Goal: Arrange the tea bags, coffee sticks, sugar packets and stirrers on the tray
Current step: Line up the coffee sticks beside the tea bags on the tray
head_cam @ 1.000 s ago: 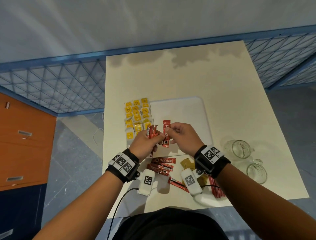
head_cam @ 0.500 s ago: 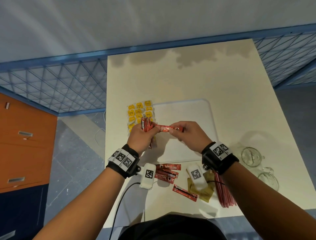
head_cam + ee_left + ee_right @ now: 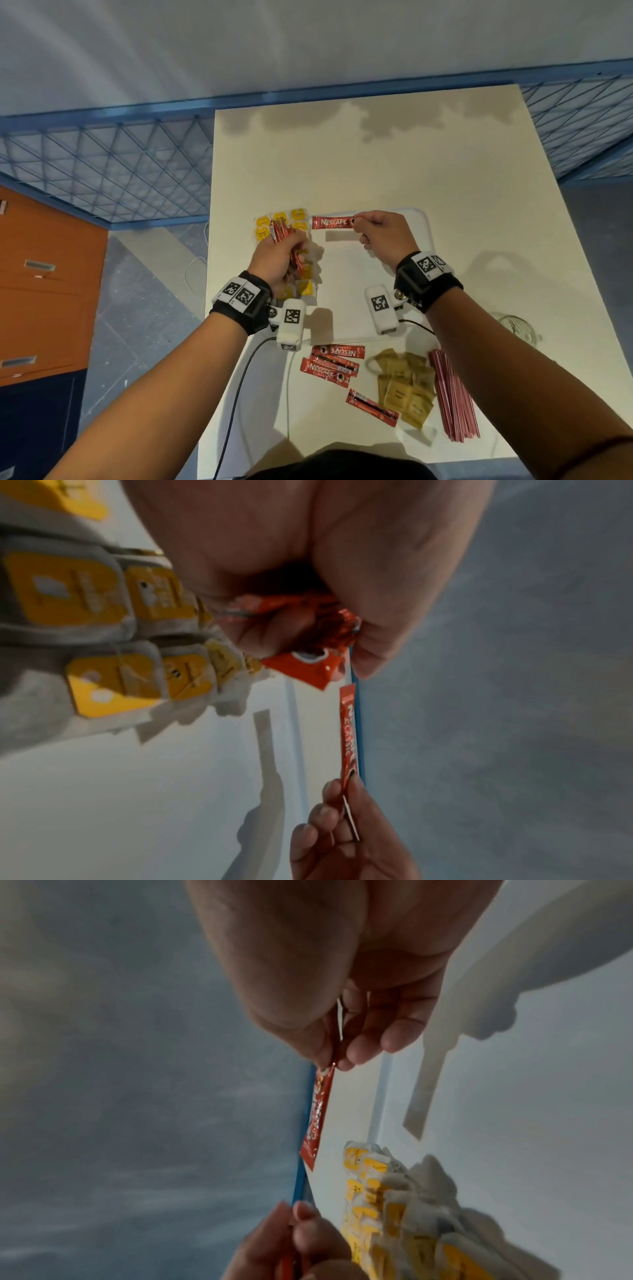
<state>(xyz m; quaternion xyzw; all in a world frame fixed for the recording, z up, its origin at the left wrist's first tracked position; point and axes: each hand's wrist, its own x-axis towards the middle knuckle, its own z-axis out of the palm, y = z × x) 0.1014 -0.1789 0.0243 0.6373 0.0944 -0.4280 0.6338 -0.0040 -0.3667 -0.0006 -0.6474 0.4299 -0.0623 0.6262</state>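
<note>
My left hand (image 3: 281, 251) grips a bundle of red coffee sticks (image 3: 279, 230) above the yellow-tagged tea bags (image 3: 297, 215) lined along the white tray's (image 3: 383, 308) left side. My right hand (image 3: 380, 234) pinches one red coffee stick (image 3: 331, 222) by its right end, holding it level over the tray's far left part. In the left wrist view the bundle (image 3: 329, 631) sits in my curled fingers, and the single stick (image 3: 348, 734) hangs from the other hand. The right wrist view shows thumb and fingers pinching that stick (image 3: 316, 1118) near the tea bags (image 3: 377, 1191).
Near the table's front edge lie several more red coffee sticks (image 3: 334, 363), brown sugar packets (image 3: 407, 387) and a bunch of red stirrers (image 3: 452, 394). A glass cup (image 3: 517, 327) stands at the right. A blue mesh fence (image 3: 102, 168) borders the table.
My right hand has drawn one coffee stick out of the left hand's bundle and carried it away to the right, over the tray's far part. The view has shifted forward.
</note>
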